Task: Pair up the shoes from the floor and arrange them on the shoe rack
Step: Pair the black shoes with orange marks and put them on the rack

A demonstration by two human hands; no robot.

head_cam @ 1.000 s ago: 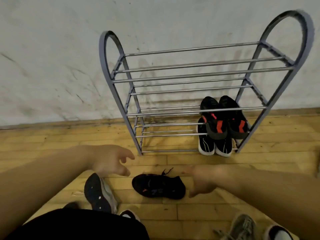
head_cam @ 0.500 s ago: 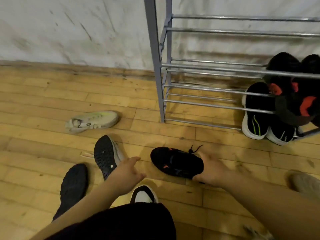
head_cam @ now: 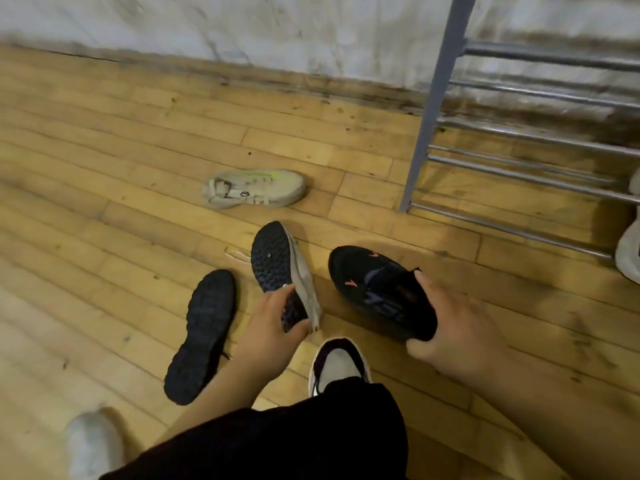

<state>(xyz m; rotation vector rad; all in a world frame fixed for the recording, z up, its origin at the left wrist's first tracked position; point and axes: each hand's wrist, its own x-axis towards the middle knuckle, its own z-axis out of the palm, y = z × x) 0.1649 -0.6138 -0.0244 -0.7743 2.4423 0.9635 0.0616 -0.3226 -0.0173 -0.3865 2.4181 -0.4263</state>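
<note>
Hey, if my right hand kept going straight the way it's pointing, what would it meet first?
The right hand points up-left in the picture, its grip on the black orange-marked sneaker. Past that, likely the grey sneaker with a dark studded sole in the left hand; depth is unclear.

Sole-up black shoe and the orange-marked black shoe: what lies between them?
Head view: a grey shoe tipped on its side, dark sole showing, the left hand gripping its near end.

wooden floor [head_cam: 104, 161], beige shoe [head_cam: 252, 188], shoe rack [head_cam: 426, 133]
</note>
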